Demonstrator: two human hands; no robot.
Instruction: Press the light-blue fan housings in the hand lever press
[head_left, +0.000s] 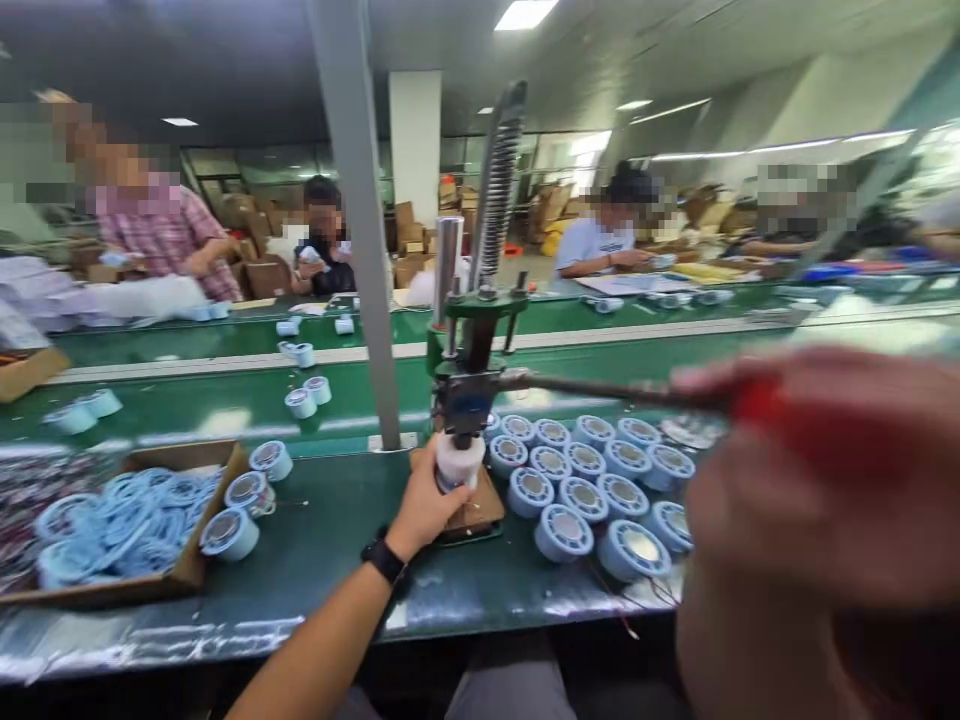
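My left hand [427, 505], with a black band at the wrist, is wrapped round a white round part [460, 462] under the ram of a green hand press [469, 390]. The part stands on the press's base plate [484, 505]; what lies beneath my fingers is hidden. Large and blurred at the right, my right hand [817, 480] is closed on the red-ended press lever [607, 387], which runs out almost level. Right of the press stand several light-blue round motor-like units [564, 532] with silver discs on top.
A cardboard box [199, 560] of light-blue rings [135, 515] sits at the left, with three more blue units [229, 533] beside it. A grey post [360, 220] rises behind the bench. Across the green conveyor [225, 400], several people work.
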